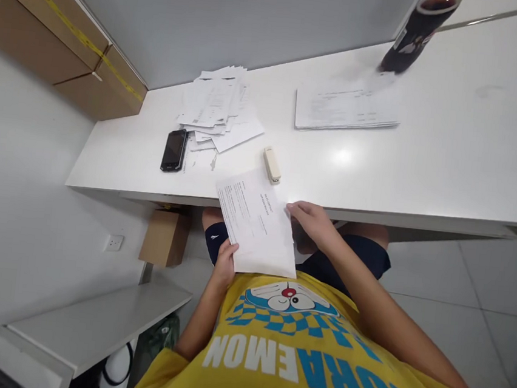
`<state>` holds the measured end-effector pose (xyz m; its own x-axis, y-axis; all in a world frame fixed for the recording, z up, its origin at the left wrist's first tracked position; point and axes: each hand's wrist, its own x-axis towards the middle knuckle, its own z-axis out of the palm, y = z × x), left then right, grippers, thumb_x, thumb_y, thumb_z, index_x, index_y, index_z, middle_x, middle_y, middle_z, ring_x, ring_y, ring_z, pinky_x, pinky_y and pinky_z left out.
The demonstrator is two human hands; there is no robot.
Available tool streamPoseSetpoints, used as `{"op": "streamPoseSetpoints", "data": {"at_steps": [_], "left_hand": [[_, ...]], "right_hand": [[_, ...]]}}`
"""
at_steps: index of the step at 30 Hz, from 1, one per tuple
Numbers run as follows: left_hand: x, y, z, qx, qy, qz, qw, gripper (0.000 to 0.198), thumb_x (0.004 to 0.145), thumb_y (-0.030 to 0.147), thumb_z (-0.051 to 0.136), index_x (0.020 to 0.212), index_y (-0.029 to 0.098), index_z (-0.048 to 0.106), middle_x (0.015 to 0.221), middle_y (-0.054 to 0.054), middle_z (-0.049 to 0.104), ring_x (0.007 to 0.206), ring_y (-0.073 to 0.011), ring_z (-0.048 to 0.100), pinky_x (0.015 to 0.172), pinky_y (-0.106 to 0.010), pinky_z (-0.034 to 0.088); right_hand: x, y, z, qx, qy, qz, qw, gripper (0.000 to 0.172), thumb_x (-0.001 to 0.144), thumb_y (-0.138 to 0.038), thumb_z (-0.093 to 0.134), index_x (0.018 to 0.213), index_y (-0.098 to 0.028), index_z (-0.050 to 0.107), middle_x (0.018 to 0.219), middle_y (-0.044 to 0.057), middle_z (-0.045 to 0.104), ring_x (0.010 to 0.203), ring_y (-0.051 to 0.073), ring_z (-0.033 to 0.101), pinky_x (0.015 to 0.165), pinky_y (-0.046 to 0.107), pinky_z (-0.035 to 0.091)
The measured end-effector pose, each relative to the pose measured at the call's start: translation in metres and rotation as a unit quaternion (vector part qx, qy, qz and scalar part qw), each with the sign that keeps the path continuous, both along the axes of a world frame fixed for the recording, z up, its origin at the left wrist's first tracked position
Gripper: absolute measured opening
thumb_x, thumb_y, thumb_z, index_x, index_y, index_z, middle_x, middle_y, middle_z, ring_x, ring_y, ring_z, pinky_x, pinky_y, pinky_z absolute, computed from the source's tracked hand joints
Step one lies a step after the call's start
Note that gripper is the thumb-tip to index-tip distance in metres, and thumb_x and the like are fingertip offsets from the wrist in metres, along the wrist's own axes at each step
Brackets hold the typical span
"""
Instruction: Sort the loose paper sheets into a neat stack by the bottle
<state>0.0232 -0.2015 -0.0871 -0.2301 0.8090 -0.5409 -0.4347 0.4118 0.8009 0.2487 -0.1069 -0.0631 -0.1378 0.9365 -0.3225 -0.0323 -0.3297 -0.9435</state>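
Note:
Printed paper sheets (259, 231) tilt between my two hands, their far end resting over the table's front edge and their near end against my shirt. My left hand (225, 263) grips the lower left edge, thumb on top. At the upper right edge, the fingertips of my right hand (313, 222) pinch the paper. A cream stapler (271, 165) lies on the table just beyond the sheets' far end. Whether the sheets are joined together cannot be made out.
On the white table (424, 179) lie a messy paper pile (216, 104), a black phone (174, 150) and a neater paper stack (346, 109). A cola bottle (415, 35) stands at the back right. Cardboard boxes (71, 48) line the left wall; another box (165, 238) sits below.

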Motion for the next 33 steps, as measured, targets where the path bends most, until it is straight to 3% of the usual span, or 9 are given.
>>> {"op": "streamPoseSetpoints", "data": {"at_steps": [3, 7, 10, 13, 17, 20, 23, 27, 33], "left_hand": [[0.003, 0.008, 0.001, 0.012, 0.002, 0.056, 0.998, 0.048, 0.062, 0.042, 0.080, 0.101, 0.016, 0.072, 0.105, -0.011, 0.075, 0.110, -0.0291, 0.066, 0.098, -0.038, 0.049], [0.006, 0.014, 0.008, 0.053, 0.022, 0.043, 0.997, 0.059, 0.058, 0.044, 0.085, 0.108, 0.016, 0.069, 0.109, -0.012, 0.074, 0.113, -0.0284, 0.064, 0.099, -0.037, 0.048], [0.012, 0.022, 0.014, 0.103, 0.031, 0.004, 0.994, 0.062, 0.061, 0.050, 0.081, 0.112, 0.018, 0.066, 0.111, -0.012, 0.072, 0.111, -0.0276, 0.064, 0.096, -0.036, 0.049], [0.021, 0.042, 0.025, 0.202, 0.081, 0.015, 0.976, 0.067, 0.072, 0.058, 0.069, 0.127, 0.023, 0.056, 0.126, -0.015, 0.062, 0.114, -0.0268, 0.062, 0.092, -0.035, 0.050], [0.037, 0.091, 0.050, 0.360, 0.231, 0.048, 0.903, 0.088, 0.071, 0.063, 0.071, 0.144, 0.027, 0.035, 0.149, -0.016, 0.040, 0.137, -0.0295, 0.042, 0.107, -0.038, 0.040], [0.055, 0.125, 0.068, 0.404, 0.253, -0.066, 0.877, 0.094, 0.064, 0.060, 0.079, 0.142, 0.026, 0.040, 0.146, -0.016, 0.046, 0.141, -0.0300, 0.038, 0.113, -0.038, 0.032], [0.076, 0.139, 0.074, 0.390, 0.242, -0.138, 0.878, 0.058, 0.073, 0.051, 0.077, 0.119, 0.022, 0.058, 0.117, -0.011, 0.064, 0.120, -0.0259, 0.056, 0.106, -0.037, 0.038], [0.100, 0.134, 0.068, 0.395, 0.278, -0.111, 0.869, 0.023, 0.083, 0.040, 0.068, 0.094, 0.020, 0.063, 0.103, -0.009, 0.065, 0.105, -0.0229, 0.061, 0.096, -0.035, 0.045], [0.118, 0.130, 0.067, 0.346, 0.277, -0.116, 0.889, 0.025, 0.081, 0.037, 0.069, 0.099, 0.020, 0.066, 0.099, -0.008, 0.069, 0.095, -0.0209, 0.062, 0.085, -0.031, 0.048]], "right_hand": [[-0.025, 0.004, 0.007, 0.040, -0.019, 0.024, 0.999, 0.035, 0.073, -0.049, 0.069, 0.059, -0.022, 0.051, 0.051, -0.005, 0.046, 0.051, 0.013, 0.043, 0.048, 0.025, 0.035], [-0.028, -0.010, 0.028, 0.086, -0.005, 0.080, 0.993, 0.021, 0.081, -0.041, 0.060, 0.071, -0.023, 0.055, 0.063, -0.002, 0.057, 0.061, 0.017, 0.053, 0.056, 0.027, 0.041], [-0.003, -0.015, 0.064, 0.184, -0.112, 0.104, 0.971, 0.014, 0.087, -0.032, 0.051, 0.081, -0.023, 0.060, 0.075, 0.002, 0.064, 0.071, 0.020, 0.058, 0.064, 0.030, 0.044], [0.032, -0.015, 0.107, 0.333, -0.266, 0.085, 0.901, 0.026, 0.086, -0.017, 0.044, 0.100, -0.025, 0.065, 0.094, 0.008, 0.068, 0.087, 0.025, 0.061, 0.074, 0.036, 0.045], [0.065, -0.006, 0.142, 0.452, -0.443, 0.081, 0.770, 0.041, 0.079, -0.005, 0.043, 0.105, -0.025, 0.067, 0.098, 0.010, 0.068, 0.087, 0.026, 0.059, 0.074, 0.038, 0.040], [0.071, 0.013, 0.143, 0.490, -0.518, 0.110, 0.693, 0.037, 0.076, -0.001, 0.044, 0.096, -0.022, 0.067, 0.090, 0.008, 0.069, 0.081, 0.024, 0.057, 0.073, 0.036, 0.037], [0.071, 0.034, 0.125, 0.495, -0.566, 0.099, 0.652, 0.033, 0.074, 0.002, 0.046, 0.090, -0.019, 0.066, 0.085, 0.008, 0.068, 0.078, 0.023, 0.055, 0.071, 0.034, 0.034], [0.070, 0.047, 0.096, 0.482, -0.606, 0.008, 0.633, 0.034, 0.073, 0.005, 0.045, 0.090, -0.016, 0.066, 0.082, 0.010, 0.067, 0.074, 0.024, 0.052, 0.069, 0.034, 0.032], [0.061, 0.043, 0.090, 0.517, -0.583, -0.040, 0.626, 0.035, 0.081, 0.002, 0.041, 0.092, -0.018, 0.067, 0.078, 0.008, 0.067, 0.072, 0.022, 0.053, 0.073, 0.035, 0.035]]}}
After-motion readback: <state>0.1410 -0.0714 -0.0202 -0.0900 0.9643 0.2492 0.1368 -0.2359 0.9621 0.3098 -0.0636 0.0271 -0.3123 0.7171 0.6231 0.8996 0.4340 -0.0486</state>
